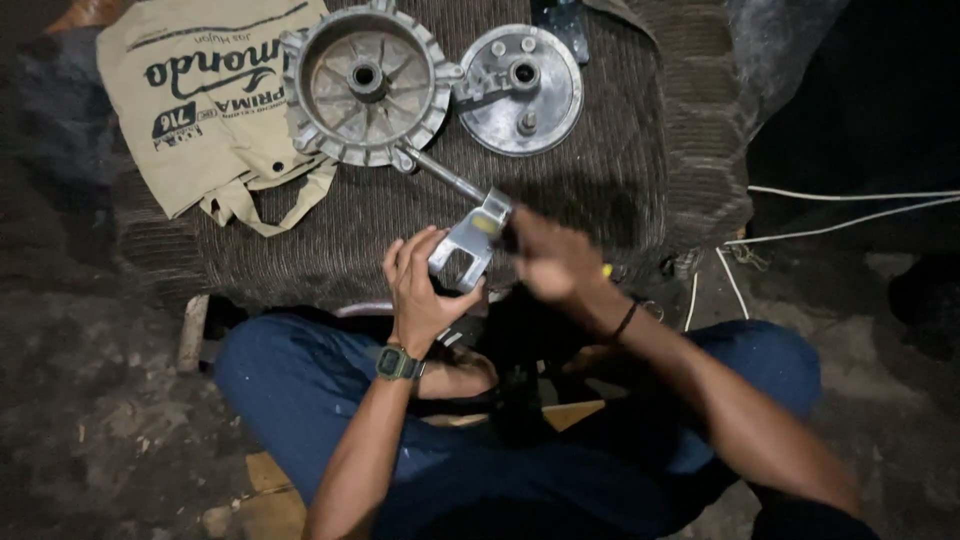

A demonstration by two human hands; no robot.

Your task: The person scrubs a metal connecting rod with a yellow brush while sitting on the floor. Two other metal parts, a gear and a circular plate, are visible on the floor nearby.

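While both hands grip a metal bracket, a tan bag lies upper-left.

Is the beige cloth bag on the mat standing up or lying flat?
Lying flat. The beige cloth bag is spread on the brown ribbed mat beside the round metal hub, its handles loose at the near edge.

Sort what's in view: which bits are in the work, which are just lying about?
In hand:
- left hand holds a grey metal bracket
- right hand, blurred, at the bracket's top edge; its grip cannot be made out

Lying about:
- finned round metal housing with lever arm
- round metal cover plate
- beige cloth bag
- brown ribbed mat
- white cords
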